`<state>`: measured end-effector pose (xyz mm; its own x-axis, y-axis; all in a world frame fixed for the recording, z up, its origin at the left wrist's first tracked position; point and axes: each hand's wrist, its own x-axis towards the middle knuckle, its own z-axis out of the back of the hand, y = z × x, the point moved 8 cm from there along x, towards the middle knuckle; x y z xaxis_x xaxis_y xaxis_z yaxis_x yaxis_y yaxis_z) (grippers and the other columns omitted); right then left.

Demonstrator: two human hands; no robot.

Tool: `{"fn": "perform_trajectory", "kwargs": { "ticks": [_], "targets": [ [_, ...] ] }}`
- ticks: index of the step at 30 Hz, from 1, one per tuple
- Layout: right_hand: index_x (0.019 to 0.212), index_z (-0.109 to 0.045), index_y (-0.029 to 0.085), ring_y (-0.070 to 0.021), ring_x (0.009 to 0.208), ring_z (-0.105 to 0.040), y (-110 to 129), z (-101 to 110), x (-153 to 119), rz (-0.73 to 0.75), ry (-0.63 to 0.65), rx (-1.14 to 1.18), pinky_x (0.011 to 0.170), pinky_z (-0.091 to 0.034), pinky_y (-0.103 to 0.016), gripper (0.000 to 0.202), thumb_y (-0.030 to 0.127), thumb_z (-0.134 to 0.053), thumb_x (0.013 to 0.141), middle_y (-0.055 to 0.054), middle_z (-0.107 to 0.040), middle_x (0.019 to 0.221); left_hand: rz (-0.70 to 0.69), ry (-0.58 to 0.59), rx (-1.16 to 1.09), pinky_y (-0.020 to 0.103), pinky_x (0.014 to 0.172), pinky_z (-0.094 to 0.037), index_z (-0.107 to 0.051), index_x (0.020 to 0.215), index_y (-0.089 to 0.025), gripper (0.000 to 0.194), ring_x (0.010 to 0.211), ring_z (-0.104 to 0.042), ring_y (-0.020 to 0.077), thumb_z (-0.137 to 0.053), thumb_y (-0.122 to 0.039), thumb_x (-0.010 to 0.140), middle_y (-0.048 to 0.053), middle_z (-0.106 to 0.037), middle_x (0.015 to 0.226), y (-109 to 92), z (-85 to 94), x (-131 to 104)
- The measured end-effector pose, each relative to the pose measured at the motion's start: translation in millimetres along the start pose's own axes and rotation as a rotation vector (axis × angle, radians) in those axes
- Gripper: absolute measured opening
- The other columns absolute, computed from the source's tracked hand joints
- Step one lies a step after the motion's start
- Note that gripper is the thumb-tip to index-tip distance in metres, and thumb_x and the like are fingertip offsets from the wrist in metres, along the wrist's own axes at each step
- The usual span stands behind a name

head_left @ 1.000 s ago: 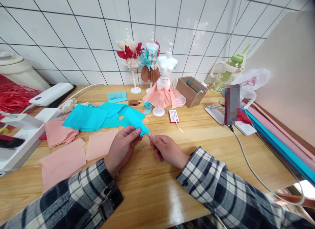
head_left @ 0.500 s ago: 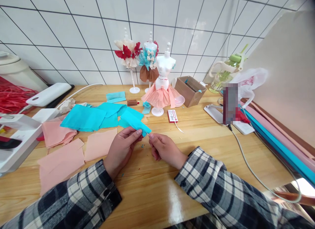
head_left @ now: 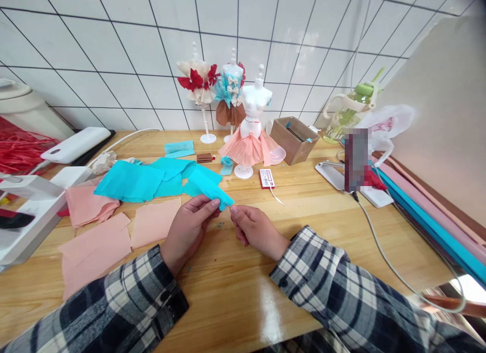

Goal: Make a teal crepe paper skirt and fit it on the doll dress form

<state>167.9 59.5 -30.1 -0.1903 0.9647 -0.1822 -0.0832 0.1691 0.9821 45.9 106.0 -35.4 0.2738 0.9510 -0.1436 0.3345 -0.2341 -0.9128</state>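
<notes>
My left hand [head_left: 193,222] pinches a strip of turquoise crepe paper [head_left: 214,190] between thumb and fingers. Close to the strip's right end, my right hand [head_left: 256,226] is closed in a pinch; what lies between its fingertips is too small to make out. Behind the hands stands a small white mannequin [head_left: 255,102] in a pink paper skirt [head_left: 249,146]. More turquoise sheets [head_left: 129,181] lie to the left, with pink paper pieces [head_left: 155,222] in front of them.
Two dressed mannequins [head_left: 200,87] stand by the tiled wall. A cardboard box [head_left: 294,143], a red and white packet [head_left: 267,178], and a phone on a stand [head_left: 357,161] are farther right. A white power strip [head_left: 34,216] lies left, a cable [head_left: 383,262] right.
</notes>
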Motion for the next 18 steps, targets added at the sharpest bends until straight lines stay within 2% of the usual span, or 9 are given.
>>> {"fn": "perform_trajectory", "kwargs": {
  "ticks": [10, 18],
  "targets": [
    [0.065, -0.039, 0.021, -0.0069, 0.036, -0.036, -1.7, -0.5, 0.4, -0.014, 0.002, -0.005, 0.038, -0.028, -0.020, 0.044, 0.056, -0.043, 0.092, 0.009, -0.040, 0.042, 0.015, -0.008, -0.015, 0.021, 0.072, -0.048, -0.073, 0.077, -0.018, 0.012, 0.069, -0.059, 0.0099, -0.079, -0.026, 0.071, -0.001, -0.069, 0.075, 2.3, 0.7, -1.4],
    [0.067, -0.040, 0.021, -0.0084, 0.038, -0.040, -3.2, -0.8, -0.5, -0.031, 0.048, -0.001, 0.039, -0.030, -0.020, 0.044, 0.057, -0.039, 0.093, 0.007, -0.042, 0.044, 0.041, -0.028, -0.098, 0.023, 0.072, -0.050, -0.071, 0.077, -0.017, 0.013, 0.075, -0.061, 0.0119, -0.080, -0.024, 0.069, 0.000, -0.070, 0.079, 0.6, 2.4, -1.4]
  ]
}}
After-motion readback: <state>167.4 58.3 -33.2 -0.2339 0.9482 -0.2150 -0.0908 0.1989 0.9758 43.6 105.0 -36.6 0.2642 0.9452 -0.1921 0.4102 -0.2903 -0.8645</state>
